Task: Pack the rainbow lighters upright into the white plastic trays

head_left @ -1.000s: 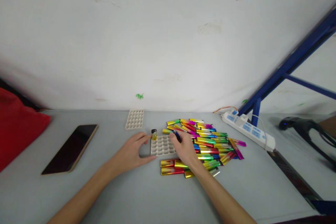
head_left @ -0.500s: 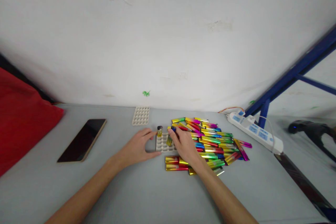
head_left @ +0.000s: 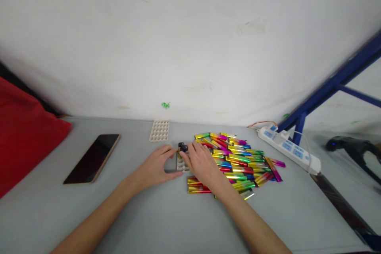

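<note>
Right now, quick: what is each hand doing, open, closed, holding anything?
Left hand: open, flat, fingertips at the left edge of the white tray.
Right hand: over the tray, fingertips at a dark-capped lighter; grip cannot be told.

Beside a heap of shiny lighters, left hand and right hand on a holed tray

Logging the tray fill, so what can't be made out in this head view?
All head view.
Tray: most slots hidden under the right hand.
Dark-capped lighters at its far edge: too small to count; grip by the right fingers unclear.
Lighter pile: near-left part covered by the right wrist.
Black object far right: blurred.
Red cloth: cut off by the left edge.
</note>
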`<move>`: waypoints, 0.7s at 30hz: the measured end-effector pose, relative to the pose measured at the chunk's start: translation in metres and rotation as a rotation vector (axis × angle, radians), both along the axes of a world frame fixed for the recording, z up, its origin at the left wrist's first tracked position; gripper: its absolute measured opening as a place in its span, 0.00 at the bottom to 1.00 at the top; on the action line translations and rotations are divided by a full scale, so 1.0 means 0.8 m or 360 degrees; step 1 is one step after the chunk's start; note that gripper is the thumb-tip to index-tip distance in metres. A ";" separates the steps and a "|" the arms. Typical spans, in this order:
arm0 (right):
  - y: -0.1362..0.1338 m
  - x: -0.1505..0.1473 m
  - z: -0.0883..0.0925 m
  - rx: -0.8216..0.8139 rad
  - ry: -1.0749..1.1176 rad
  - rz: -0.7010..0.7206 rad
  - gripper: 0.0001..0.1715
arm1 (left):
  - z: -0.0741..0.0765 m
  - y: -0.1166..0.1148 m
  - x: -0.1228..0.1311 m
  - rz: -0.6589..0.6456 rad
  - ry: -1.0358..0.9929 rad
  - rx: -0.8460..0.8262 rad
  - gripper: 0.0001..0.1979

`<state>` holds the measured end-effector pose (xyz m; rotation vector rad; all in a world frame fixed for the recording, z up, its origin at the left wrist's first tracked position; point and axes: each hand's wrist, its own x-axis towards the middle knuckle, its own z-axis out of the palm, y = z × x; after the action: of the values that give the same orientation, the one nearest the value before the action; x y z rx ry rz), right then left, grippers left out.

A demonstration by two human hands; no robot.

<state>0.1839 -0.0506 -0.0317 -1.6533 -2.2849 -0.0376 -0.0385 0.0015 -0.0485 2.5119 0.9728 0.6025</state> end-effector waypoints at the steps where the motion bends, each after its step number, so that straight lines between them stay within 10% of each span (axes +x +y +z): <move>1: 0.000 -0.001 0.000 -0.0003 -0.0015 -0.0018 0.16 | 0.000 0.000 0.000 0.0000 0.0001 0.0004 0.21; 12: 0.020 0.096 0.002 -0.0029 0.0126 -0.0444 0.10 | 0.001 0.002 -0.003 0.0005 0.0008 -0.0013 0.21; 21: 0.024 0.106 0.003 -0.0096 0.0512 -0.0312 0.09 | 0.003 0.001 -0.002 0.0019 0.0031 -0.0045 0.22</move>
<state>0.2686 -0.0314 -0.0296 -1.7634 -1.9001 0.2375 -0.0400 0.0025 -0.0464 2.4936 0.9967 0.5648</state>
